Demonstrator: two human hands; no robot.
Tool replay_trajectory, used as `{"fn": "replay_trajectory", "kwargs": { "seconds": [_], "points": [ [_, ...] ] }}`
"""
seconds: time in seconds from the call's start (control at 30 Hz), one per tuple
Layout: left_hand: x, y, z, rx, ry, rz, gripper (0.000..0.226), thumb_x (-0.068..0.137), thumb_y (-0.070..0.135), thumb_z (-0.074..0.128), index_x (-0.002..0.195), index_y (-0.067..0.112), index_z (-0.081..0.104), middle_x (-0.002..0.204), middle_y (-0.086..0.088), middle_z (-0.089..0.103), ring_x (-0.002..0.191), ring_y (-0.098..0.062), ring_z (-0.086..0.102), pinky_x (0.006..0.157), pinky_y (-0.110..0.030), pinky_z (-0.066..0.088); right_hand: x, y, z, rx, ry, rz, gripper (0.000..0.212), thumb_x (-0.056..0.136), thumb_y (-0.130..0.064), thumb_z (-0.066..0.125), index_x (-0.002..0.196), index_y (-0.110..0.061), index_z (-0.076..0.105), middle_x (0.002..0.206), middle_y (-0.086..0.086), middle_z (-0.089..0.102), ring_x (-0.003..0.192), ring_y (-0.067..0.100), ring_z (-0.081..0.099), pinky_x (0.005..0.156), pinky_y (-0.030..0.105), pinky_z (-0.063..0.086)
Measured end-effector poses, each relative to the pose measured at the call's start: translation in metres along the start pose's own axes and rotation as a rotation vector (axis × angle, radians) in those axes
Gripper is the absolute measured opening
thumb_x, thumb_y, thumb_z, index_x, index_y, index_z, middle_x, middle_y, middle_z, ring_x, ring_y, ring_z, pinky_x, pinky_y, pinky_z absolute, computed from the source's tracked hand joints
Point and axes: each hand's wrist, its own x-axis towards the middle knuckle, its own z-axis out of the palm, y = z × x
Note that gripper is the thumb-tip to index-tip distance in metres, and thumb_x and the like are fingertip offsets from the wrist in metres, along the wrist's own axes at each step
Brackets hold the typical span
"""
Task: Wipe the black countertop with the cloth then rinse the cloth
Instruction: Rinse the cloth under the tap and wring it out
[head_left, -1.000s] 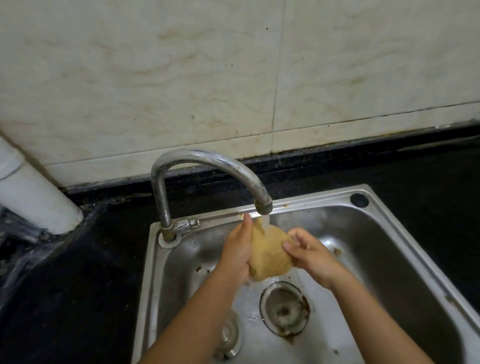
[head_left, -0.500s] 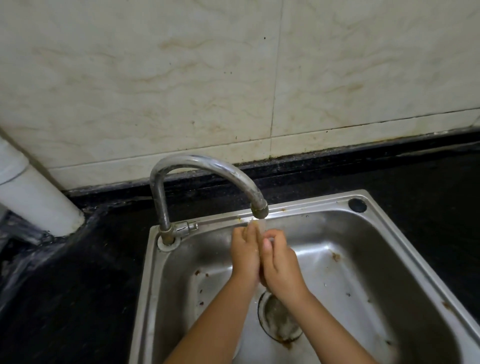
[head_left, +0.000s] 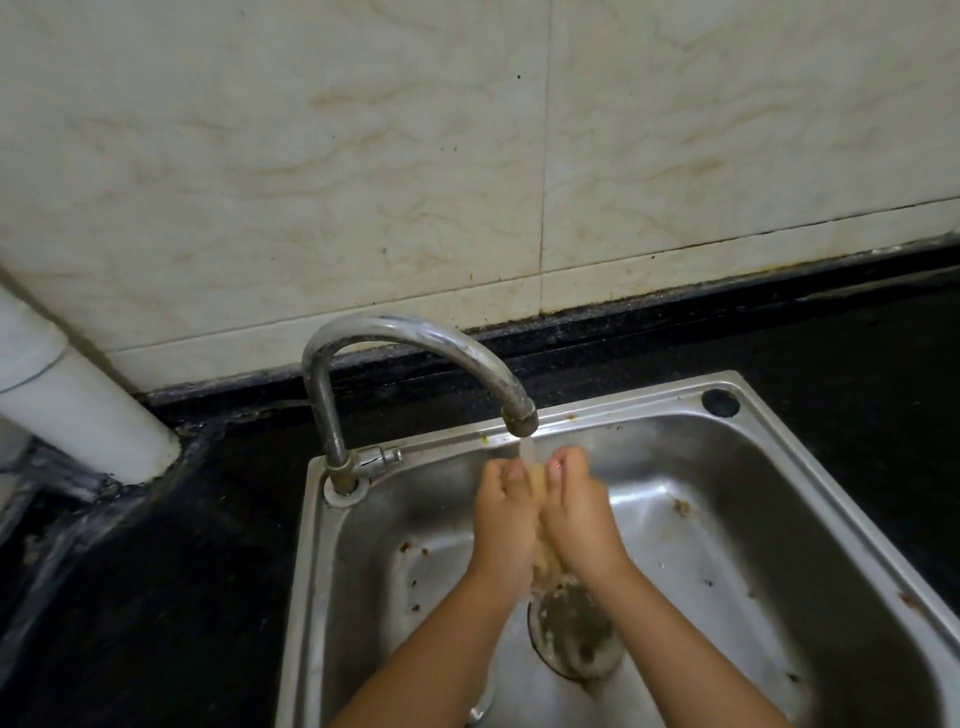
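Yellowish, wet cloth (head_left: 540, 551) is squeezed between the two palms above the stainless steel sink (head_left: 779, 519), showing only as a thin strip from the fingertips down to the wrists. The left hand (head_left: 506, 525) and the right hand (head_left: 579, 519) press it from either side, their fingers (head_left: 514, 470) curled in round the fabric and gripping it. A thin stream of water (head_left: 528, 449) falls from the spout of the curved chrome tap (head_left: 415, 338) straight onto the top of the cloth, between the fingertips. Directly below the hands lies the round, stained drain strainer (head_left: 571, 634) in the sink floor, and rust-coloured specks dot the basin. The tap rises from the sink's back left corner, with a small lever at its base. Around the sink runs the black stone worktop (head_left: 156, 597), glossy and wet-looking on the left. A white pipe (head_left: 78, 405) slants down to the worktop at the left edge. Behind stands a wall of cream marbled tiles (head_left: 311, 156).
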Motion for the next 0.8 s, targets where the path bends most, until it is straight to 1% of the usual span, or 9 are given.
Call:
{"fn": "replay_trajectory", "kwargs": {
  "seconds": [0.07, 0.13, 0.27, 0.37, 0.43, 0.5, 0.57, 0.67, 0.8],
  "points": [
    [-0.005, 0.000, -0.002, 0.008, -0.023, -0.018, 0.023, 0.099, 0.021, 0.038, 0.079, 0.017, 0.049, 0.076, -0.004, 0.057, 0.077, -0.019, 0.056, 0.069, -0.029, 0.045, 0.009, 0.005, -0.004, -0.040, -0.020, 0.040, 0.019, 0.100, -0.019, 0.029, 0.082, -0.019, 0.032, 0.065, -0.006, 0.043, 0.061, 0.013, 0.046, 0.047, 0.014, 0.031],
    [0.001, 0.001, -0.008, -0.035, -0.026, -0.072, 0.021, 0.098, 0.021, 0.040, 0.082, 0.016, 0.053, 0.080, -0.006, 0.059, 0.080, -0.022, 0.058, 0.073, -0.031, 0.046, 0.011, 0.007, 0.001, -0.023, -0.043, 0.060, 0.025, 0.100, -0.021, 0.030, 0.075, -0.024, 0.032, 0.066, -0.005, 0.044, 0.059, 0.007, 0.044, 0.048, 0.013, 0.033],
    [0.013, 0.004, -0.029, -0.071, 0.018, -0.085, 0.020, 0.097, 0.023, 0.044, 0.082, 0.016, 0.055, 0.082, -0.007, 0.060, 0.074, -0.017, 0.056, 0.067, -0.028, 0.046, 0.012, 0.009, -0.002, 0.545, -0.134, 0.332, 0.031, 0.095, -0.029, 0.044, 0.068, -0.019, 0.055, 0.059, -0.005, 0.059, 0.055, 0.006, 0.056, 0.053, 0.015, 0.043],
    [0.021, 0.008, -0.044, 0.034, -0.019, -0.061, 0.022, 0.096, 0.016, 0.047, 0.077, 0.018, 0.059, 0.079, -0.005, 0.061, 0.072, -0.015, 0.054, 0.066, -0.025, 0.046, 0.016, 0.013, -0.006, 0.656, -0.298, 0.381, 0.014, 0.086, -0.020, 0.060, 0.075, -0.012, 0.063, 0.064, 0.000, 0.066, 0.059, 0.010, 0.062, 0.058, 0.022, 0.049],
    [0.025, 0.010, -0.051, 0.158, -0.001, -0.012, 0.020, 0.094, 0.012, 0.049, 0.078, 0.016, 0.059, 0.075, 0.002, 0.058, 0.072, -0.014, 0.054, 0.062, -0.018, 0.044, 0.016, 0.011, -0.003, 0.670, -0.251, 0.362, 0.014, 0.088, -0.006, 0.057, 0.075, -0.011, 0.060, 0.055, -0.004, 0.064, 0.054, 0.009, 0.059, 0.051, 0.018, 0.047],
    [0.024, 0.011, -0.058, 0.270, 0.091, 0.051, 0.006, 0.093, 0.012, 0.053, 0.094, 0.014, 0.058, 0.084, 0.003, 0.058, 0.085, -0.016, 0.054, 0.067, -0.020, 0.043, 0.016, 0.003, 0.001, 0.643, -0.193, 0.328, 0.021, 0.090, -0.006, 0.054, 0.071, -0.014, 0.055, 0.049, -0.006, 0.060, 0.048, 0.006, 0.054, 0.044, 0.014, 0.042],
    [0.021, 0.010, -0.063, 0.443, 0.251, 0.117, 0.023, 0.090, 0.012, 0.056, 0.113, 0.012, 0.055, 0.105, -0.001, 0.056, 0.098, -0.017, 0.053, 0.080, -0.025, 0.041, 0.014, -0.003, 0.002, 0.587, -0.164, 0.268, 0.021, 0.091, -0.014, 0.053, 0.070, -0.015, 0.052, 0.052, -0.007, 0.055, 0.044, 0.001, 0.050, 0.041, 0.012, 0.039],
    [0.016, 0.010, -0.070, 0.601, 0.397, 0.223, 0.038, 0.087, 0.010, 0.059, 0.124, 0.010, 0.051, 0.126, -0.010, 0.045, 0.107, -0.025, 0.051, 0.089, -0.032, 0.042, 0.010, -0.005, 0.004, 0.664, -0.083, 0.262, 0.018, 0.090, -0.016, 0.053, 0.073, -0.014, 0.052, 0.059, -0.002, 0.054, 0.043, 0.001, 0.051, 0.044, 0.014, 0.041],
    [0.027, 0.008, -0.081, 0.675, 0.381, 0.265, 0.036, 0.090, 0.008, 0.056, 0.126, 0.008, 0.054, 0.126, -0.013, 0.045, 0.098, -0.024, 0.055, 0.082, -0.021, 0.036, 0.004, 0.000, 0.006, 0.638, -0.012, 0.285, 0.019, 0.091, -0.013, 0.054, 0.073, -0.018, 0.053, 0.064, -0.003, 0.057, 0.056, 0.008, 0.055, 0.054, 0.020, 0.045]
  ]
}}
